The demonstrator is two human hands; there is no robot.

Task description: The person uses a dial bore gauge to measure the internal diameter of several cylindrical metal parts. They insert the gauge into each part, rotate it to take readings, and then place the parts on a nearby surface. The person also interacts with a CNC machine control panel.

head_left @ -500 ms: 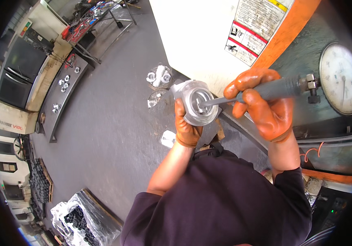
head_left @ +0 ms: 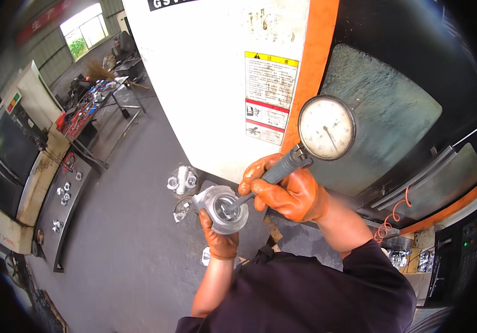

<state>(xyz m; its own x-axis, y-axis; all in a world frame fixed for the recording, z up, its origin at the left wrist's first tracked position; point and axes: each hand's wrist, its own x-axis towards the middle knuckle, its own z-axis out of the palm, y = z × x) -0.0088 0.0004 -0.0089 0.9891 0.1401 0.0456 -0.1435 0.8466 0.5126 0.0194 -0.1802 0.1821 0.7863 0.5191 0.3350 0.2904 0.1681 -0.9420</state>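
My left hand [head_left: 219, 240], in an orange glove, grips a round silver metal part [head_left: 221, 208] with a central bore, held up in front of my chest. My right hand [head_left: 285, 191], also gloved in orange, is closed around the dark handle of a bore gauge [head_left: 283, 168]. The gauge's thin probe end sits inside the part's bore. Its round white dial [head_left: 327, 128] stands up and to the right of my right hand.
A white and orange machine housing [head_left: 222, 83] with warning labels rises ahead, its dark window [head_left: 383, 116] at right. More silver parts [head_left: 182, 181] lie on a ledge near the held part. A grey rack with parts [head_left: 63, 200] and a cluttered bench [head_left: 91, 105] stand at left.
The view has tilted up, so the gauge dial now shows fully. The gauge handle has swung from near level to slanting up and right, with the probe still in the part.
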